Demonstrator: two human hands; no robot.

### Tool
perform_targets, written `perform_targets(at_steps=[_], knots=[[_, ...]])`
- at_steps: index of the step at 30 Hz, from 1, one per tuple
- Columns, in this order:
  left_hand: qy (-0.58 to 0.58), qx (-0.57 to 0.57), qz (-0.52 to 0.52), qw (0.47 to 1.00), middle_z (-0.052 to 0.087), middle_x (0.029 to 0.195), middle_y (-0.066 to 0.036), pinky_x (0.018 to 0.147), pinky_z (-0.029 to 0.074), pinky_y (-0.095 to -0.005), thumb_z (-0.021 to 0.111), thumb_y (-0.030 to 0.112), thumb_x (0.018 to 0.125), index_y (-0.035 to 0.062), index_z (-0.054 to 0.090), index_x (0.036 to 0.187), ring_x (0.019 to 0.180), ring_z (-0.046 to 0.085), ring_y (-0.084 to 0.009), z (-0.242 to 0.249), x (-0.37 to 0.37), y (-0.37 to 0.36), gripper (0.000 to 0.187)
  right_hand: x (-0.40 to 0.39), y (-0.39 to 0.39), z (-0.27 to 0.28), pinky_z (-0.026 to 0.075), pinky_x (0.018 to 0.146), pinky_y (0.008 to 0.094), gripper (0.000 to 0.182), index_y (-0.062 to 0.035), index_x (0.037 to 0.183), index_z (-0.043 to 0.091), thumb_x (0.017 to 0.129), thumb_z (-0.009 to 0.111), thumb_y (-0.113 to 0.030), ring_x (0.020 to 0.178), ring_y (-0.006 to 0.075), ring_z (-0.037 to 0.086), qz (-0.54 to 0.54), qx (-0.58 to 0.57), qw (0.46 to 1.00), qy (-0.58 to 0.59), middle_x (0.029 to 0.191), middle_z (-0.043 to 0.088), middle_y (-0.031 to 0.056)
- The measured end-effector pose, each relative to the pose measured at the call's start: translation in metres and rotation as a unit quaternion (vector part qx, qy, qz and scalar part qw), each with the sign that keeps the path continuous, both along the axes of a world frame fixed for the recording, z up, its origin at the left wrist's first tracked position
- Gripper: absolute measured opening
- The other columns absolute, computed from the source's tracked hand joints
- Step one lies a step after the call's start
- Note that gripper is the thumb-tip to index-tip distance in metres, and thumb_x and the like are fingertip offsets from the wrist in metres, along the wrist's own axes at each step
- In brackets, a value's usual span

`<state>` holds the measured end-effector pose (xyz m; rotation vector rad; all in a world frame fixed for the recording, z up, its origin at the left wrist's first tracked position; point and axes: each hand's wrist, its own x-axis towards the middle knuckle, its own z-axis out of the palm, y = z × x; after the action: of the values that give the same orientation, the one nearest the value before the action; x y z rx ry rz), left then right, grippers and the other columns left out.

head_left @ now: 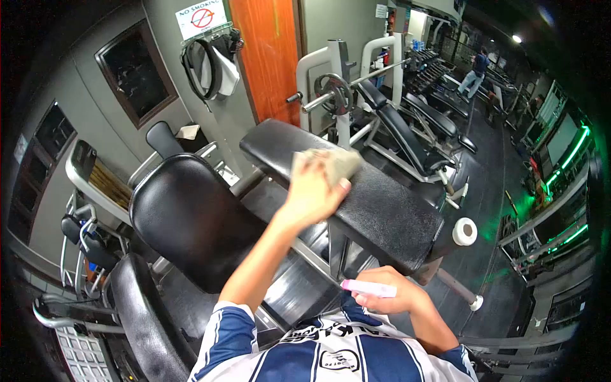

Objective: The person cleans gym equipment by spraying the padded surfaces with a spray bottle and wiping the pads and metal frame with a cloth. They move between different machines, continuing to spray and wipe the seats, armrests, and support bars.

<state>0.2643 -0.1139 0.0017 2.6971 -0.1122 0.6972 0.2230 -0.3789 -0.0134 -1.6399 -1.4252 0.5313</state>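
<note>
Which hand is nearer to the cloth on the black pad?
Left. The left hand is on the cloth, atop the black pad; the right hand is apart from it, nearer the person's shirt, holding a white-and-pink object.

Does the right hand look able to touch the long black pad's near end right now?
Probably yes: the right hand sits close by that end of the long black pad, with nothing visible between, though it is holding a pale, pink-tipped object.
</note>
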Motion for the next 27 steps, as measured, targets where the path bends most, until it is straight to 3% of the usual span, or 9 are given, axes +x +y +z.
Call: perform_targets(at_steps=[3,5,7,10,11,14,21,25,27], knots=[[-0.037,0.036,-0.134,0.99,0.045,0.149,-0.015,0.118,0.019,-0.0538,0.058,0.031,0.086,0.0097,0.055,0.137,0.142,0.033,-0.0362,-0.011,-0.015,-0.017,0.055,0.004,0.019,0.01,0.049,0.064,0.0395,0.014,-0.0031,0.088,0.063,0.085,0.067,-0.016,0.072,0.0319,0.061,0.012,0.044,0.999,0.01,0.078,0.061,0.0109],[0.0,0.022,-0.13,0.991,0.044,0.152,-0.007,0.119,0.015,-0.0575,0.057,0.029,0.085,0.0164,0.056,0.137,0.144,0.033,-0.0317,-0.012,-0.01,0.0,0.054,0.008,0.024,0.015,0.052,0.064,0.0382,0.016,-0.0008,0.096,0.066,0.085,0.066,-0.013,0.072,0.03,0.065,0.027,0.035,0.999,-0.013,0.082,0.067,0.0109],[0.037,0.057,-0.068,0.995,0.045,0.151,-0.007,0.119,0.017,-0.0587,0.055,0.024,0.087,0.018,0.056,0.139,0.144,0.034,-0.0307,-0.009,0.0,0.03,0.052,0.009,0.024,0.011,0.052,0.064,0.0382,0.017,-0.0005,0.096,0.066,0.085,0.067,-0.013,0.072,0.0298,0.065,0.027,0.042,0.999,-0.014,0.082,0.067,0.011],[0.036,0.117,0.126,0.984,0.046,0.151,-0.007,0.117,0.019,-0.0602,0.052,0.029,0.093,0.0195,0.058,0.136,0.143,0.036,-0.0335,-0.008,0.031,0.092,0.044,0.007,0.02,0.009,0.052,0.063,0.0381,0.016,-0.0008,0.095,0.066,0.085,0.067,-0.014,0.071,0.0286,0.065,0.01,0.058,0.998,0.02,0.082,0.067,0.0106],[0.013,0.06,0.177,0.982,0.05,0.147,-0.009,0.116,0.02,-0.0616,0.047,0.033,0.096,0.0175,0.058,0.134,0.142,0.037,-0.036,-0.013,0.048,0.112,0.042,0.005,0.02,0.007,0.052,0.063,0.0379,0.016,-0.001,0.095,0.067,0.085,0.067,-0.014,0.071,0.0283,0.065,-0.002,0.06,0.998,0.028,0.081,0.067,0.0102],[0.087,-0.008,0.275,0.958,0.053,0.14,-0.021,0.117,0.019,-0.0603,0.036,0.049,0.099,-0.0026,0.054,0.134,0.141,0.037,-0.0381,-0.001,0.093,0.141,0.065,0.003,0.023,0.005,0.052,0.062,0.0368,0.015,-0.0013,0.094,0.067,0.085,0.066,-0.014,0.071,0.0274,0.065,-0.005,0.054,0.998,-0.007,0.081,0.067,0.0094],[0.175,-0.043,0.29,0.94,0.052,0.141,-0.023,0.113,0.029,-0.0586,0.033,0.05,0.099,-0.0026,0.061,0.128,0.135,0.044,-0.0395,0.004,0.132,0.183,0.066,0.004,0.011,0.034,0.05,0.061,0.0378,0.021,-0.0008,0.096,0.066,0.08,0.072,-0.013,0.068,0.0291,0.061,0.002,0.096,0.995,-0.001,0.08,0.062,0.0121],[0.148,0.001,0.212,0.966,0.053,0.141,-0.018,0.114,0.027,-0.0559,0.034,0.049,0.1,0.0015,0.057,0.133,0.137,0.041,-0.0388,-0.006,0.129,0.184,0.062,0.011,-0.011,0.041,0.052,0.057,0.0354,0.018,-0.0014,0.091,0.066,0.076,0.07,-0.01,0.068,0.0305,0.065,-0.04,0.163,0.984,-0.068,0.08,0.065,0.0123],[0.099,-0.002,0.15,0.984,0.051,0.143,-0.02,0.116,0.026,-0.053,0.036,0.048,0.099,0.0008,0.052,0.137,0.139,0.04,-0.0381,-0.011,0.116,0.177,0.062,0.014,-0.014,0.038,0.053,0.057,0.0316,0.019,-0.0009,0.084,0.067,0.083,0.06,-0.018,0.063,0.0208,0.065,-0.076,0.162,0.982,-0.055,0.077,0.068,0.0083]])
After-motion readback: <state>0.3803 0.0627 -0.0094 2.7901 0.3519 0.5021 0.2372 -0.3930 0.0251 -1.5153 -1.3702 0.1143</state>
